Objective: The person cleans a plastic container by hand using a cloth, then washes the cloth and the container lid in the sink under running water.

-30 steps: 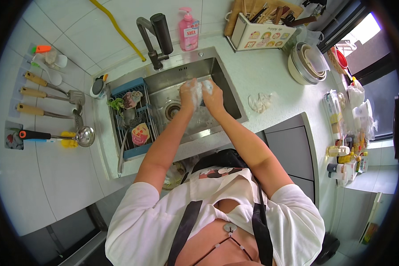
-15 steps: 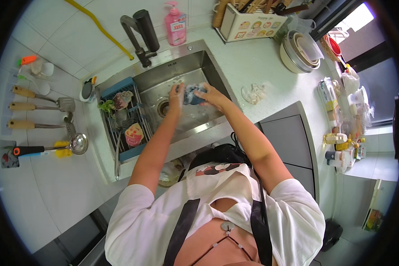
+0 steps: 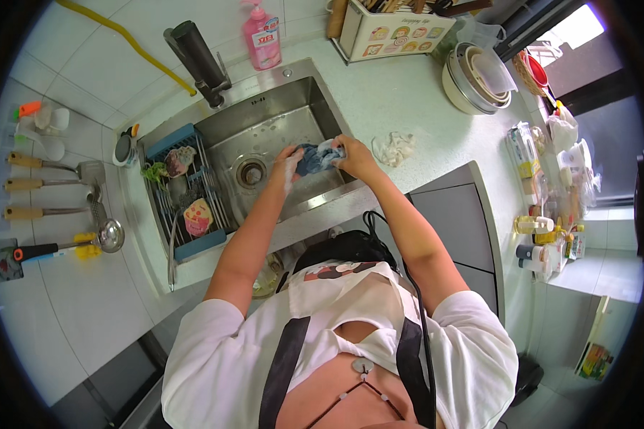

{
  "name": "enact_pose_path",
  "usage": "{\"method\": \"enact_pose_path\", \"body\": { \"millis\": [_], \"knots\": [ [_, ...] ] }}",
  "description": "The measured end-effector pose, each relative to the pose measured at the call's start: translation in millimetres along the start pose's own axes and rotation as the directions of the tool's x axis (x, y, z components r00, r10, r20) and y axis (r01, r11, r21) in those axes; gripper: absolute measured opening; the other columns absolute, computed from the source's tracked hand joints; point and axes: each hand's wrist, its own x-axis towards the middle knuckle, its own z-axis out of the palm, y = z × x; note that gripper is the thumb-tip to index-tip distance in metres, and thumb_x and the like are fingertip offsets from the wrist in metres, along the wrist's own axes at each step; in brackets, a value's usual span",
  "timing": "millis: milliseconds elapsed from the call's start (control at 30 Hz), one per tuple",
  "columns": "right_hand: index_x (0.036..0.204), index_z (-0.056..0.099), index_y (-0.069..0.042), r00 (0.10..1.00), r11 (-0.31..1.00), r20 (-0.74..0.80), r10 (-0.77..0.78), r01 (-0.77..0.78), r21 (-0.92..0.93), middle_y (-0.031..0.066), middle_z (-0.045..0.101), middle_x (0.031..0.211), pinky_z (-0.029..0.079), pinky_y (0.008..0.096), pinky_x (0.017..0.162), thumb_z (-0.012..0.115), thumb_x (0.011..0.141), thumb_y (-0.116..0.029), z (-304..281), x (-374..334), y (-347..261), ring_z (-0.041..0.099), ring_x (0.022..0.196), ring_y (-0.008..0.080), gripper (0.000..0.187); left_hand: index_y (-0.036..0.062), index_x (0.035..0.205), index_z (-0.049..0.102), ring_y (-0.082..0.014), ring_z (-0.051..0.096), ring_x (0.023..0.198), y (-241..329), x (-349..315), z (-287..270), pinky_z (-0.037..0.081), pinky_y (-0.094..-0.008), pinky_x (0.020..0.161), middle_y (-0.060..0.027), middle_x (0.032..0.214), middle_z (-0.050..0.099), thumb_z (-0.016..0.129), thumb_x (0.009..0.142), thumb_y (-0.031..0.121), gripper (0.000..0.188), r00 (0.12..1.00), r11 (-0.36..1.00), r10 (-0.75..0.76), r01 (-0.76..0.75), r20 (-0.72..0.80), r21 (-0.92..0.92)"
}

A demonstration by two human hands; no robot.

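Observation:
A wet blue cloth (image 3: 318, 159) with white suds on it is stretched between my hands over the right side of the steel sink (image 3: 270, 136). My left hand (image 3: 286, 166) grips its left end, and foam clings to that wrist. At the other end, the fingers of my right hand (image 3: 353, 157) are closed on the cloth beside the sink's right edge. Round the drain (image 3: 250, 174), the sink floor looks wet.
A blue-framed drying rack (image 3: 186, 247) with sponges spans the sink's left side. Behind stand the black faucet (image 3: 197, 64) and a pink pump bottle (image 3: 262, 39). A crumpled whitish plastic bag (image 3: 393, 149) lies right of the sink; stacked bowls (image 3: 472, 82) stand farther back.
Both hands have moved the cloth rightward and slightly nearer within the sink. It is now pulled wider between them. The whole view has shifted a little.

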Motion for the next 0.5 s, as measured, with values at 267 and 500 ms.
{"method": "enact_pose_path", "body": {
  "millis": [267, 500],
  "knots": [
    [0.092, 0.052, -0.007, 0.985, 0.987, 0.064, -0.162, 0.163, -0.013, 0.0119, 0.058, 0.087, 0.044, 0.0346, 0.071, 0.069, 0.061, -0.009, 14, 12, 0, 0.055, 0.083, 0.0295, 0.035, 0.0124, 0.100, 0.058, -0.0091, 0.055, 0.073, -14, -6, -7, 0.042, -0.0237, 0.061, 0.0011, 0.084, 0.059, 0.054, 0.081, 0.019, 0.020, 0.987, 0.994, -0.032, 0.015, -0.157, -0.109],
    [0.088, 0.057, -0.006, 0.969, 0.984, 0.175, -0.172, 0.177, -0.018, 0.0131, 0.061, 0.085, 0.046, 0.0361, 0.073, 0.061, 0.069, -0.012, 46, 40, 8, 0.059, 0.082, 0.0291, 0.021, 0.0131, 0.096, 0.062, -0.0112, 0.052, 0.091, -29, -4, -55, 0.038, -0.0270, 0.077, 0.0008, 0.094, 0.060, 0.052, 0.080, 0.012, 0.018, 0.942, 0.983, 0.184, -0.185, -0.282, 0.023]
  ]
}}
